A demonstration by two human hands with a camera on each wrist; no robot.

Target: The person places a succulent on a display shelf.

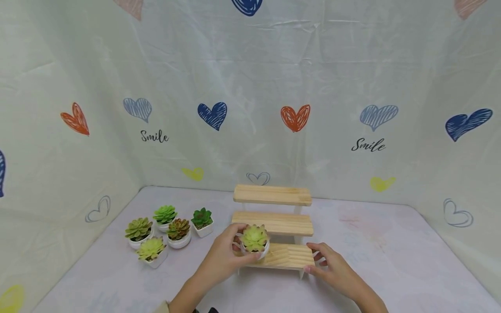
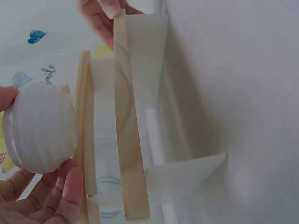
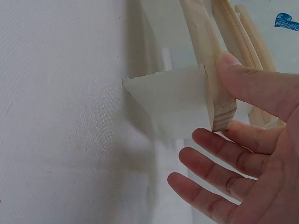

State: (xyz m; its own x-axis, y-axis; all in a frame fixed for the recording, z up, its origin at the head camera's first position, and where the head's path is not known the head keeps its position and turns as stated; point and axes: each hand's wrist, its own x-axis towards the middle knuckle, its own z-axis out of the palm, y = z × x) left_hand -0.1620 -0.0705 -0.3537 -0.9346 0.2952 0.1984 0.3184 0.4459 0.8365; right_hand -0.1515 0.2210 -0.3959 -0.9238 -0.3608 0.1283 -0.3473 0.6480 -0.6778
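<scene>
My left hand (image 1: 225, 252) grips a potted succulent (image 1: 254, 238) with pale green, pink-tipped leaves, thumb and fingers around its round white pot (image 2: 44, 128). In the head view it overlaps the left part of the lowest board of a three-tier wooden shelf (image 1: 283, 256). The left wrist view shows the pot above that board's level. At the board's right end, my right hand (image 1: 332, 267) pinches the wood between thumb (image 3: 231, 60) and index finger, while its other fingers spread loosely below. White supports (image 3: 173, 93) hold the boards.
Several potted succulents stand left of the shelf: a dark green one (image 1: 202, 217), a reddish one (image 1: 178, 229), a bright green one (image 1: 165, 214), an olive one (image 1: 138, 229) and a yellow-green one (image 1: 151, 249). A curtain (image 1: 250, 78) with printed hearts hangs behind the white table (image 1: 391, 261).
</scene>
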